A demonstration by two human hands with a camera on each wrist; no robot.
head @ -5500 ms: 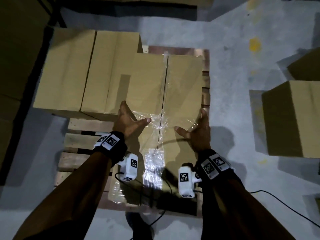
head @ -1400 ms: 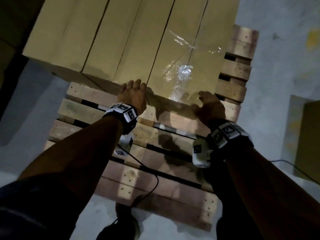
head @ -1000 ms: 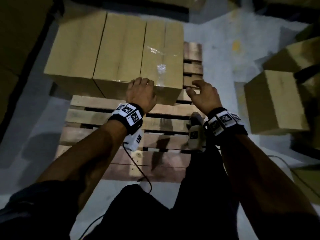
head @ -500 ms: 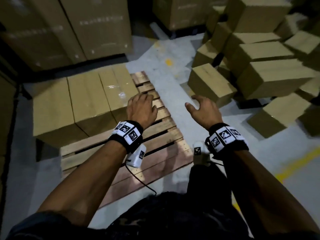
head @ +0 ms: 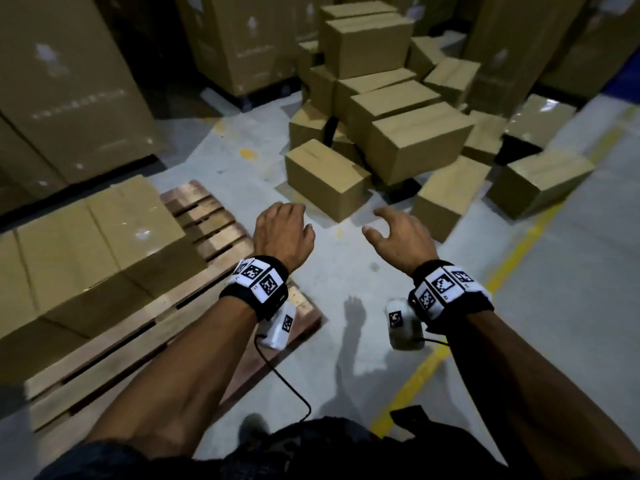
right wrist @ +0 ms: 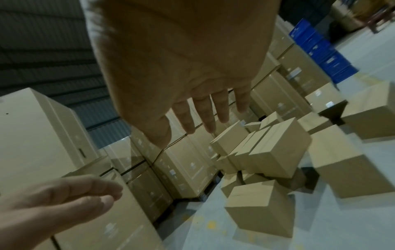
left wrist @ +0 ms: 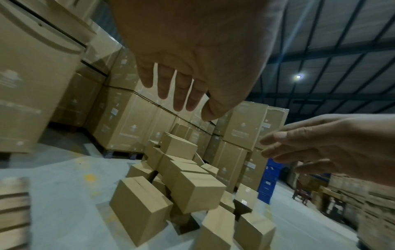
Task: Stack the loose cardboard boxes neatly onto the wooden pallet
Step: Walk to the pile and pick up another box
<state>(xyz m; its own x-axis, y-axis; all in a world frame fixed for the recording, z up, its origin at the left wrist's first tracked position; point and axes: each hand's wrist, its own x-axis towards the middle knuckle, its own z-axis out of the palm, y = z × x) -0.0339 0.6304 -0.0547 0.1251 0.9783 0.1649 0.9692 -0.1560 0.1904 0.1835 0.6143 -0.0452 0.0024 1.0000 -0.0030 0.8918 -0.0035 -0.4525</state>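
Observation:
The wooden pallet [head: 221,233] lies at the left with a row of cardboard boxes [head: 104,237] on its far half. A pile of loose cardboard boxes [head: 398,133] sits on the floor ahead; its nearest box [head: 325,178] stands just beyond my hands. My left hand [head: 282,233] and right hand [head: 401,233] hover empty over the grey floor, fingers relaxed, between pallet and pile. The left wrist view shows the left hand's fingers [left wrist: 179,88] loose above the pile [left wrist: 181,182]. The right hand's fingers [right wrist: 205,111] are spread, holding nothing.
Tall stacks of large cartons [head: 69,84] line the back wall. A yellow line [head: 485,292] runs across the floor at the right. Blue crates [left wrist: 269,179] stand further off. The pallet's near half [head: 138,348] is bare boards.
Both hands have left the box set on the pallet. The view has swung right, from the pallet toward the loose pile, and the hands have travelled with it.

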